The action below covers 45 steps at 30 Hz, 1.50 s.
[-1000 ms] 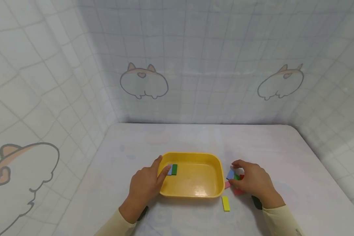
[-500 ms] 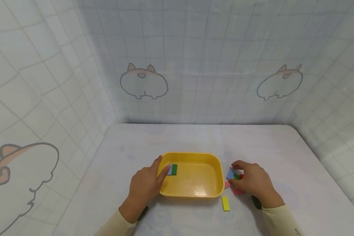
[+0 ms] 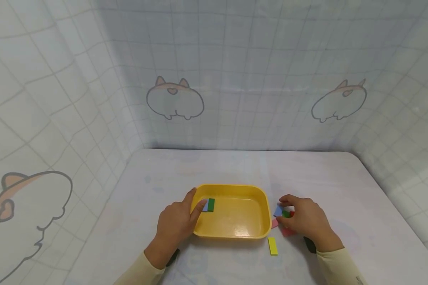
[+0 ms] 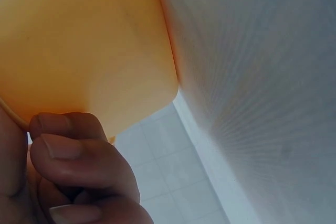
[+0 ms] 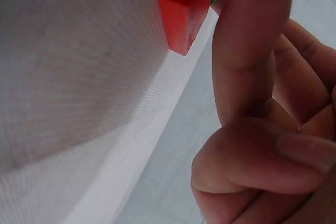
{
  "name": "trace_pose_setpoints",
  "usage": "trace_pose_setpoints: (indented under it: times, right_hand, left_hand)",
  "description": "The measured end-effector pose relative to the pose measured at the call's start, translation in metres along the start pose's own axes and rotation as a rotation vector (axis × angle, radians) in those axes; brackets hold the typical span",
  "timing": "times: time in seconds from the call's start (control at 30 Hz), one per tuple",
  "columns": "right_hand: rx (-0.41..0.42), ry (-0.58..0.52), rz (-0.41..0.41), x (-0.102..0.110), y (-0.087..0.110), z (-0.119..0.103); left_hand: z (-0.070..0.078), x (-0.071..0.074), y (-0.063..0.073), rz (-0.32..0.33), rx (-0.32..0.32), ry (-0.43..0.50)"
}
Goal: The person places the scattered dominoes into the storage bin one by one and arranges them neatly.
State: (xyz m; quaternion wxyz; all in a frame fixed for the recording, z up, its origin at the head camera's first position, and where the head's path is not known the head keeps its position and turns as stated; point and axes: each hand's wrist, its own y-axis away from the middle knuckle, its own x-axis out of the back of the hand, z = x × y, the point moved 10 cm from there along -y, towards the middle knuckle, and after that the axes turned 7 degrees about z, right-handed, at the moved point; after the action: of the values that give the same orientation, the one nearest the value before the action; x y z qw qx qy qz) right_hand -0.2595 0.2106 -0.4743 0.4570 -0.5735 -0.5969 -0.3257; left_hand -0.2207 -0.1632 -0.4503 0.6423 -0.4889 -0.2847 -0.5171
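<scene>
A yellow plastic tray (image 3: 235,217) sits on the table in the head view. My left hand (image 3: 176,221) grips its left side, thumb over the rim and curled fingers against the outer wall (image 4: 89,51). Inside, a green block (image 3: 211,205) lies beside a light blue block (image 3: 205,206), partly covered by the thumb. Right of the tray, my right hand (image 3: 306,217) bends over a small pile, thumb and index fingertips at opposite ends of a flat blue block (image 3: 278,211). Under that hand are a green block (image 3: 286,214) and a red block (image 5: 184,14), both partly hidden.
A pink block (image 3: 274,223) lies beside the tray's right wall, with a red block (image 3: 288,232) under the right hand. Nearer me is a yellow block (image 3: 272,246). A grid-patterned cloth wall (image 3: 235,118) stands behind the table, with more cloth at both sides.
Hardly anything differs. My right hand stays over the pile with only a tiny shift of its fingers, and the left hand and tray hold still.
</scene>
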Motion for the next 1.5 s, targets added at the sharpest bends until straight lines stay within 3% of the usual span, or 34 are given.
trace_pose_setpoints:
  times: [1.5]
  right_hand:
    - [0.008, -0.036, -0.043, -0.0019, -0.004, -0.007]
  left_hand:
    - [-0.0013, 0.0037, 0.0023, 0.059, -0.04, -0.008]
